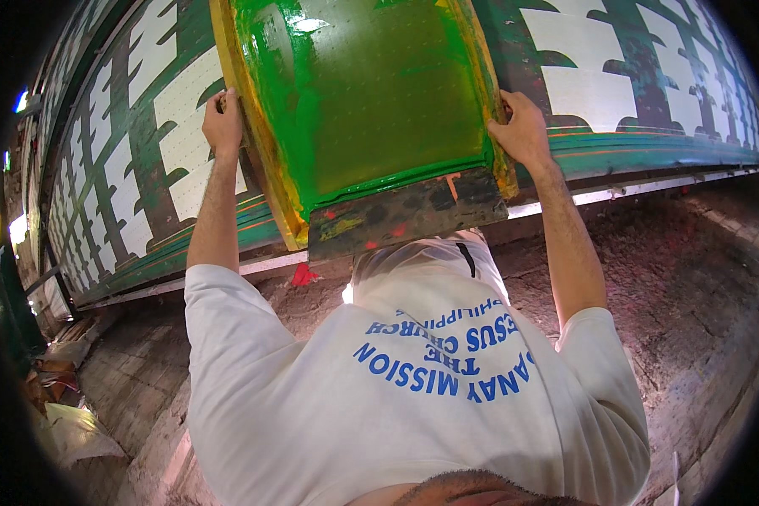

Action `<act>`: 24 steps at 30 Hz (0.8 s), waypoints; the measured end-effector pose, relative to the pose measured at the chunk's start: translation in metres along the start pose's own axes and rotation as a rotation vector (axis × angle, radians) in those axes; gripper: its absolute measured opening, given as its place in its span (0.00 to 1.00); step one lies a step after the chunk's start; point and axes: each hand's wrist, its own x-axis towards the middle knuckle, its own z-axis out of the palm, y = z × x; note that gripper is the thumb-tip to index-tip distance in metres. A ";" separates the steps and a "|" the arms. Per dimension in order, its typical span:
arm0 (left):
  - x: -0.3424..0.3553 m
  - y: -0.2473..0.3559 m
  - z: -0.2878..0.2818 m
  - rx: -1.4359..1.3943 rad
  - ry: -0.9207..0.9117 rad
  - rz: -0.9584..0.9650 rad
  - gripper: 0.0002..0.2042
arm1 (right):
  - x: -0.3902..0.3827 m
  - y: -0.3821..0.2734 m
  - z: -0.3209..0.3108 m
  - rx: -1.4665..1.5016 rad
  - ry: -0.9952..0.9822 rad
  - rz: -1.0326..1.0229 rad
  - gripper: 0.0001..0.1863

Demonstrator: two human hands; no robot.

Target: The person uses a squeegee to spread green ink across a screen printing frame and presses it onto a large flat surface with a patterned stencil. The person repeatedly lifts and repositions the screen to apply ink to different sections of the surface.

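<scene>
In front of me is a screen printing frame (228,51) with yellowed, ink-stained wooden sides. Wet green ink (299,110) coats its mesh, thickest along the left side and in a line at the near end. A dark, paint-spotted board (396,215) spans that near end. My left hand (223,123) is closed at the frame's left side, its fingers curled and partly hidden. On the opposite side my right hand (521,128) grips the edge, with the thumb lying toward the mesh. What lies beneath the frame is hidden.
A long dark green print table (156,173) runs left to right, with rows of white cut pieces (578,63) on both sides of the frame. A red scrap (304,274) hangs at its near edge. Crumpled pale plastic (80,434) lies on the worn floor at lower left.
</scene>
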 end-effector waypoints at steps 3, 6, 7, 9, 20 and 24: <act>-0.002 0.009 0.009 0.036 -0.003 -0.033 0.24 | -0.005 0.012 -0.002 0.059 -0.018 0.020 0.30; -0.003 0.007 0.014 0.054 0.002 -0.022 0.24 | -0.006 0.021 0.000 0.049 -0.030 0.013 0.31; -0.001 0.005 0.015 0.059 0.006 -0.025 0.24 | -0.006 0.022 0.002 0.039 -0.031 -0.010 0.31; 0.001 0.002 0.020 0.057 -0.023 0.021 0.25 | -0.007 0.020 0.004 0.077 -0.026 0.031 0.31; 0.003 0.003 0.033 0.211 -0.209 -0.033 0.28 | -0.104 -0.110 0.057 -0.021 -0.517 -0.747 0.27; 0.008 0.000 0.027 0.187 -0.308 0.024 0.28 | -0.105 -0.131 0.071 -0.111 -0.470 -0.788 0.29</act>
